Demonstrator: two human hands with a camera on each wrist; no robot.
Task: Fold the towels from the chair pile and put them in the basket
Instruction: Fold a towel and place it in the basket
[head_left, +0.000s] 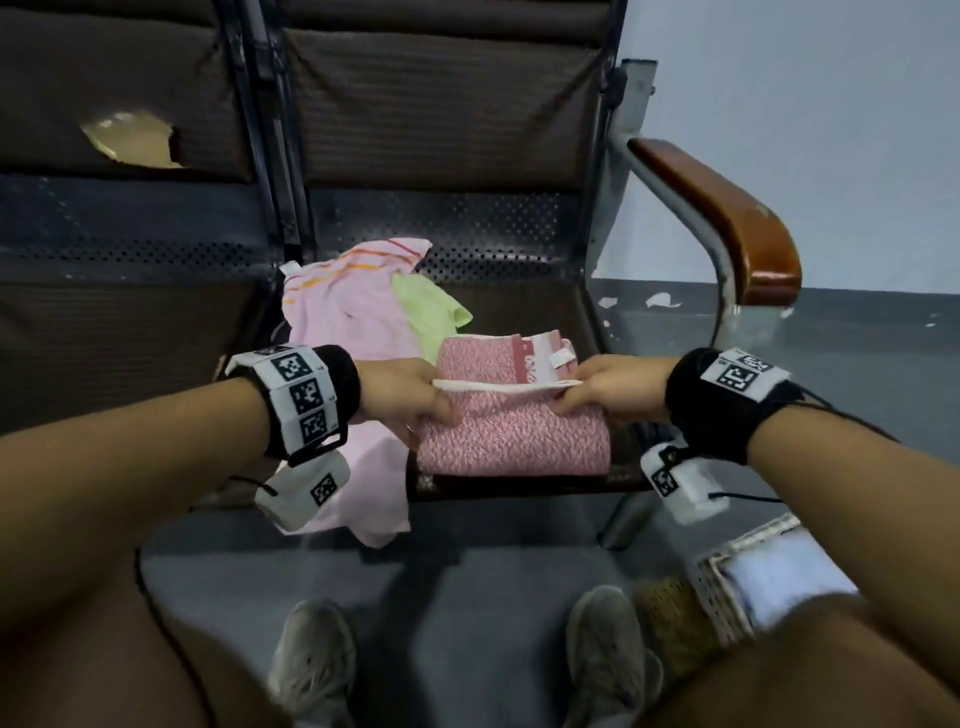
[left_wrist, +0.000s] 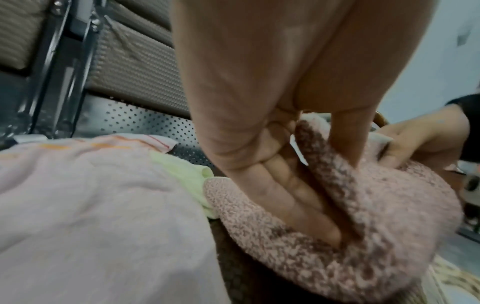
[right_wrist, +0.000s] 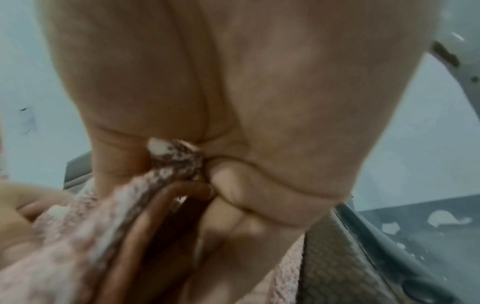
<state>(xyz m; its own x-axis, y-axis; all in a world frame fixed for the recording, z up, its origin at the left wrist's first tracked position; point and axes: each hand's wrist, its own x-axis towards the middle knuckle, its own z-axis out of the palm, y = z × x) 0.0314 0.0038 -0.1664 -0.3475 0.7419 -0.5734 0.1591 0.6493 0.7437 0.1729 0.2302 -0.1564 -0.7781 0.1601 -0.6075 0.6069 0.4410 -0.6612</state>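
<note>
The pink speckled towel (head_left: 511, 436) lies on the chair seat (head_left: 519, 306), near its front edge, partly folded. The left hand (head_left: 408, 392) pinches one end of the raised fold, thumb on top and fingers (left_wrist: 293, 205) tucked under the layer. The right hand (head_left: 605, 389) pinches the other end, its fingers (right_wrist: 233, 185) closed on the hem. Between them the white-edged fold is stretched straight across the towel.

This towel looks to be about halfway through its folding; the fold in hand has not yet been laid down flat, and it has not gone to the basket.

Behind and to the left on the same seat, a pale pink towel (head_left: 343, 322) with orange stripes lies loose, one end hanging off the front of the seat. A green towel (head_left: 428, 312) lies crumpled beside it, touching the speckled one. Both are still to be folded.

The basket (head_left: 722, 603) stands on the floor near the person's right foot, with something white (head_left: 784, 577) already in it, probably a folded towel. So, as I judge it, one is done, one is under way, two wait.
</note>
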